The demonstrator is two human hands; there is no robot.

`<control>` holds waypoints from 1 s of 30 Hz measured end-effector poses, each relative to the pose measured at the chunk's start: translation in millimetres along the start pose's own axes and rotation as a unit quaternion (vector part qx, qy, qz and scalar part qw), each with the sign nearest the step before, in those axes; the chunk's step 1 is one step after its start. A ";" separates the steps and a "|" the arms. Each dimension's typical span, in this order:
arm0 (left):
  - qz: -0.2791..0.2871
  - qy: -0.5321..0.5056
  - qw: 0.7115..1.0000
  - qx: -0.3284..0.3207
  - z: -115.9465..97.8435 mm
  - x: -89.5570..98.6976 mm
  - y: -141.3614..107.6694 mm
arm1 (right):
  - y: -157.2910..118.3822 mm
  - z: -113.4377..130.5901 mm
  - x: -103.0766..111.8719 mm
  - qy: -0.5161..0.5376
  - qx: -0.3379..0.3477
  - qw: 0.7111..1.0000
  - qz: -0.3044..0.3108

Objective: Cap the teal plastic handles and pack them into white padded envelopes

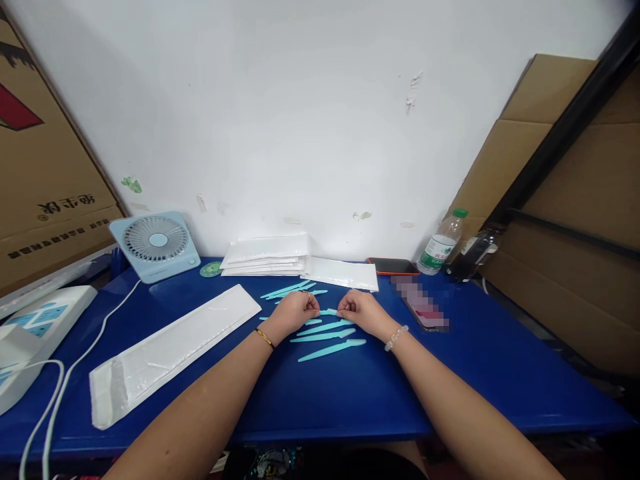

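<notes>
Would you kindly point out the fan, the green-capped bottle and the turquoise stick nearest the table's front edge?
Fan (159, 240), head view: the round hub of its grille.
Green-capped bottle (436, 252), head view: its label.
Turquoise stick (330, 351), head view: the middle of its length.

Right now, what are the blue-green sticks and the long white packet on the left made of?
The blue-green sticks look like smooth, hard plastic: even colour, neat matching shapes. The long white packet seems to be shiny plastic outside, since it wrinkles and catches the light, though coated paper is possible.
</notes>
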State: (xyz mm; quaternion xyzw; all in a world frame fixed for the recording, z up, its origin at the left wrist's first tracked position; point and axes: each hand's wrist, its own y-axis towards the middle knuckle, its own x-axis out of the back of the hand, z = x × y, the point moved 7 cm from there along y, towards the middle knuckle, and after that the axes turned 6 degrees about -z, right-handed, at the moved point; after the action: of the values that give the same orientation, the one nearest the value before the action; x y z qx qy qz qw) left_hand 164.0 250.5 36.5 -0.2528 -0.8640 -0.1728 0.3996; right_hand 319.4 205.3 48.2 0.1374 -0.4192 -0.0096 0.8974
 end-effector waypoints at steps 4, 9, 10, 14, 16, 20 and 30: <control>-0.051 0.035 0.997 -0.051 -10.5 26.7 -6.8 | -0.5 2.0 -0.4 0.004 0.013 1.000 0.018; 0.028 0.103 0.991 -0.084 -9.9 50.5 -22.5 | -3.1 -2.5 9.9 0.031 0.026 0.998 0.052; 0.053 0.117 0.989 -0.077 -6.8 50.1 -24.4 | -3.1 -5.9 17.1 0.030 0.019 0.999 0.040; 0.110 0.141 0.983 -0.028 2.3 42.5 -27.0 | -2.8 -22.2 53.1 -0.046 -0.013 0.997 -0.061; 0.104 0.140 0.985 -0.016 0.9 42.9 -27.9 | -3.1 -25.1 58.6 -0.084 -0.011 0.994 -0.069; 0.081 0.132 0.988 -0.011 -6.6 52.6 -35.1 | -3.2 -20.1 43.4 -0.104 0.002 0.994 -0.037; 0.099 0.192 0.976 0.016 -11.2 49.4 -45.8 | -1.7 -3.4 25.9 -0.065 0.013 0.997 -0.048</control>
State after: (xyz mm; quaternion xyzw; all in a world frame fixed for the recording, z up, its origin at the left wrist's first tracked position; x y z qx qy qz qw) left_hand 117.1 222.3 77.5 -0.2927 -0.7448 -0.1641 0.5768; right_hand 339.0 201.1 65.1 0.1683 -0.4697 -0.0556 0.8648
